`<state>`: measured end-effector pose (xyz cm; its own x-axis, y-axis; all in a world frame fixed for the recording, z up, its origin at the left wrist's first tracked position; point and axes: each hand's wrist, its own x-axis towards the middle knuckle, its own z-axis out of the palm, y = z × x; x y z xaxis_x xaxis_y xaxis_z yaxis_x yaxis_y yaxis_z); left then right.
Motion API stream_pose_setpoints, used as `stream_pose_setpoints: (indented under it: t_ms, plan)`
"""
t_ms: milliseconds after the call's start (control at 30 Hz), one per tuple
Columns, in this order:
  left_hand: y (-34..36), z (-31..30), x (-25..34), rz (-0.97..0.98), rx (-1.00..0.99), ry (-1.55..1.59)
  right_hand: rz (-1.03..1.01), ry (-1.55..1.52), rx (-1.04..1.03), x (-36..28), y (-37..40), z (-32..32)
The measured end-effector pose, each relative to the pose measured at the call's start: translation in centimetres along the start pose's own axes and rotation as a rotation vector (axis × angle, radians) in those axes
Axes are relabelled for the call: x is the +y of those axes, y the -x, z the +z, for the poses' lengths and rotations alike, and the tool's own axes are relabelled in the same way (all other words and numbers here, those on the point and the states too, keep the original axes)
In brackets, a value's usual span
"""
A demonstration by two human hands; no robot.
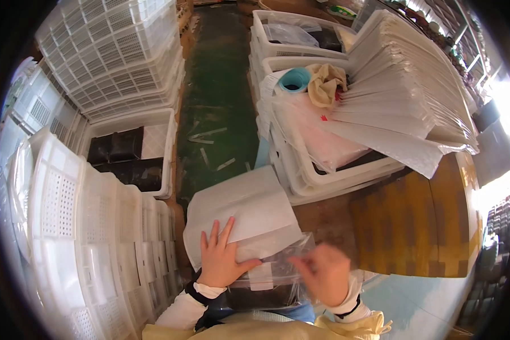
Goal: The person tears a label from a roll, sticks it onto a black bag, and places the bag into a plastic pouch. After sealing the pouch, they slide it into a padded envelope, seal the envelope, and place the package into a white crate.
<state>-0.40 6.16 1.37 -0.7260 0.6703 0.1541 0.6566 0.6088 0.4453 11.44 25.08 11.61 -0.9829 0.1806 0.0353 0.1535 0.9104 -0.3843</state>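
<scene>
My left hand (221,262) lies with its fingers spread on a white sheet-like packet (249,204), its thumb reaching over the top of a clear plastic bag (289,258). Inside that bag, close to my body, is a dark item (246,298), with a small white label (261,276) above it. My right hand (327,275) is at the bag's right edge, fingers curled in and thumb pointing left. It is slightly blurred, and what its fingertips pinch is hidden.
White plastic crates (116,51) stand stacked along the left; one holds dark packages (116,145). At right, more crates (300,184) carry a fanned pile of white bags (402,85), a blue tape roll (294,80) and a beige cloth (327,85). A taped carton (413,221) sits nearer. Scraps litter the green floor (215,107).
</scene>
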Motion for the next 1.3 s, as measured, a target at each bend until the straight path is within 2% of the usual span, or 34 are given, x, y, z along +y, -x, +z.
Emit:
stream_pose_setpoints:
  t_ms: [67,167,267,467,567,667,767,900,1000,1100,1133,1167,1233,1300]
  plan:
    - [0.2,0.0,0.1,-0.032,-0.033,0.021,0.285,-0.078,0.220,1.0,-0.9,-0.5]
    - [0.4,-0.4,0.5,-0.071,-0.076,0.053,0.322,-0.429,0.139,5.5,-1.0,5.1]
    - [0.8,-0.7,0.3,-0.109,-0.121,0.095,0.583,-1.404,-0.420,6.5,-0.3,7.4]
    - [2.4,-0.6,-1.1,-0.110,-0.167,0.179,0.355,-1.297,-0.326,4.6,0.3,8.1]
    - [3.5,-0.3,-1.5,-0.112,-0.155,0.207,0.249,-1.215,-0.190,4.2,0.9,9.2]
    - [4.1,0.1,-2.1,-0.129,-0.144,0.251,0.247,-1.264,-0.224,4.2,1.3,10.5]
    - [4.3,0.1,-2.2,-0.127,-0.147,0.242,0.458,-1.583,-0.477,3.6,0.5,8.9]
    - [3.7,-0.5,-1.7,-0.146,-0.171,0.235,0.494,-1.684,-0.521,4.3,0.4,9.3]
    - [2.8,-3.1,-0.7,-0.186,-0.341,0.268,0.512,-1.705,-0.517,5.0,0.6,10.0]
    - [1.9,-5.5,-5.7,-0.139,-0.560,0.618,0.559,-1.795,-0.489,5.6,1.1,11.2]
    - [1.5,-6.7,-6.9,-0.025,-0.437,0.631,0.556,-1.825,-0.456,5.8,1.3,11.7]
    - [1.0,-7.3,-7.0,-0.300,-0.367,0.710,0.553,-1.853,-0.422,5.9,1.5,12.1]
    - [-0.1,-8.1,-6.8,-0.447,-0.262,0.615,0.584,-1.927,-0.378,6.2,1.9,12.6]
    - [-1.3,-7.4,-6.1,-0.192,-0.224,0.266,0.599,-1.974,-0.292,6.7,2.8,14.1]
